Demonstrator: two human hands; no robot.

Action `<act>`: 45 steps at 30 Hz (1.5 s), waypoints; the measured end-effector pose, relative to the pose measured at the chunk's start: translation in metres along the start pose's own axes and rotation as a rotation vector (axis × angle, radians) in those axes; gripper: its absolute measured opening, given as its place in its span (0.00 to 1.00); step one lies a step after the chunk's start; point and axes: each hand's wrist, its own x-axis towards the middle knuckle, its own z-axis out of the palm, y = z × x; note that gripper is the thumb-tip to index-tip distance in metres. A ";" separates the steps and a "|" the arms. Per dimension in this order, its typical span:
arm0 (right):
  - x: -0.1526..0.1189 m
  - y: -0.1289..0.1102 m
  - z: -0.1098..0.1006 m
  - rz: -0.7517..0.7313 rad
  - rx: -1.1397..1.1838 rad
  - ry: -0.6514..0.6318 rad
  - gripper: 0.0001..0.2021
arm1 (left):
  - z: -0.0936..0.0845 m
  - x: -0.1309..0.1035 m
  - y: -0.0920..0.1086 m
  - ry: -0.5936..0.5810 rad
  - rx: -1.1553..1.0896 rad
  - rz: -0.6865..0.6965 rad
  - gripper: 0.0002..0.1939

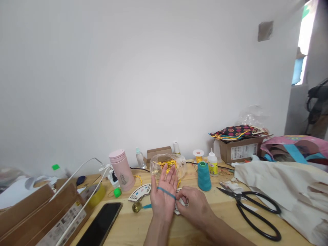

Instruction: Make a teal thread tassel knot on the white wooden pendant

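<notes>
My left hand is raised flat with fingers together and a teal thread wrapped across its palm. My right hand rests on the wooden table beside it, fingers pinched at the thread's end near a small white piece. A gold bell with a teal strand lies left of my left hand. Behind the hands stands a clear plastic container of yellow cord. A teal thread cone stands to the right.
Large black scissors lie at right beside cream fabric. A black phone, cardboard box, pink tumbler, glue bottle and a fan-shaped wooden piece sit around. A box of patterned fabric stands at the back right.
</notes>
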 end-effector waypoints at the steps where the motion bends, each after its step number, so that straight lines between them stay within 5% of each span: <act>1: 0.000 0.000 0.001 0.005 -0.002 0.000 0.06 | 0.000 0.000 0.000 -0.010 -0.001 0.006 0.28; 23: 0.003 0.011 0.020 0.106 0.155 -0.070 0.07 | 0.000 0.000 0.000 0.072 -0.103 0.029 0.32; 29: 0.002 0.016 0.005 0.117 0.119 -0.168 0.13 | 0.006 -0.003 0.004 0.059 0.043 0.046 0.28; 41: 0.001 -0.001 -0.031 -0.189 -0.080 -0.314 0.09 | -0.010 0.002 0.019 0.064 0.018 0.080 0.28; 45: 0.004 -0.003 -0.044 -0.345 -0.169 -0.267 0.09 | -0.013 0.003 0.017 0.055 0.027 -0.011 0.26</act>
